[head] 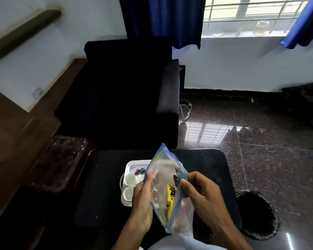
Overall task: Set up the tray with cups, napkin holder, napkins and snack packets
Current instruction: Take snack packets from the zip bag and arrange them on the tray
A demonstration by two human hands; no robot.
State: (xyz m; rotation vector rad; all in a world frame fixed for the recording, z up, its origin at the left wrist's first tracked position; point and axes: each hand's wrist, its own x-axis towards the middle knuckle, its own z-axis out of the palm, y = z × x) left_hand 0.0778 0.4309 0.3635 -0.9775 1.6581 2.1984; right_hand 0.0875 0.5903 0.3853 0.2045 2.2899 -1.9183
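Note:
A clear zip bag with a blue seal is held up over the black table, its mouth pulled wide. My left hand grips the bag's left edge and my right hand grips its right edge. Inside the bag sits a yellow snack packet and some dark items. Beneath the bag lies a white tray with two white cups standing on its left side. Much of the tray is hidden by the bag and my hands.
A dark armchair stands behind the table. A bin lined with a black bag sits on the floor at the right. A plastic-covered item lies to the left, beside wooden furniture. A white cable trails by the chair.

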